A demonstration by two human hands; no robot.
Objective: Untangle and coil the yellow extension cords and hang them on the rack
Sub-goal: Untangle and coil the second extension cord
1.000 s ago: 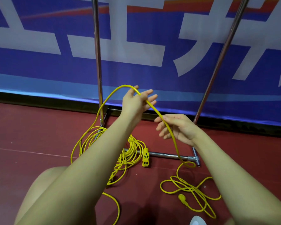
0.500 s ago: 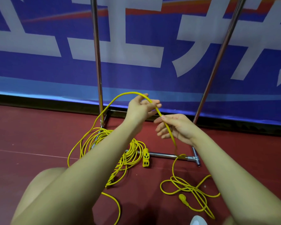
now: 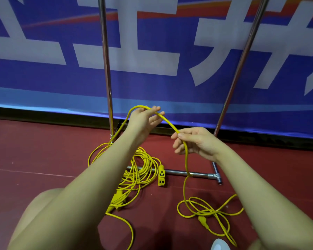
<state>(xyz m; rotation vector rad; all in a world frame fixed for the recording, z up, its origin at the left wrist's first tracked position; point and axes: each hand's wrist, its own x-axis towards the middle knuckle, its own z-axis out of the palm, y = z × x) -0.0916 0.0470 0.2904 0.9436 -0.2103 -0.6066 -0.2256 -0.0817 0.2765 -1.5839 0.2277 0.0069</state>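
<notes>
One span of cord (image 3: pixel 170 123) is held up at frame centre: it is draped over the open fingers of the left hand (image 3: pixel 145 121) and pinched in the grip of the right hand (image 3: pixel 195 141). From there it drops to loose loops (image 3: pixel 206 212) at lower right. A tangled heap (image 3: pixel 139 170) with a socket (image 3: pixel 161 175) lies on the floor (image 3: pixel 34 150) at the rack (image 3: pixel 186 173) base. Nothing is seen coiled or hung; the work is judged barely begun.

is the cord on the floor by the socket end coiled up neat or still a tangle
Still a tangle: the yellow cord pile beside the socket block lies in loose, crossing loops on the floor.
</notes>
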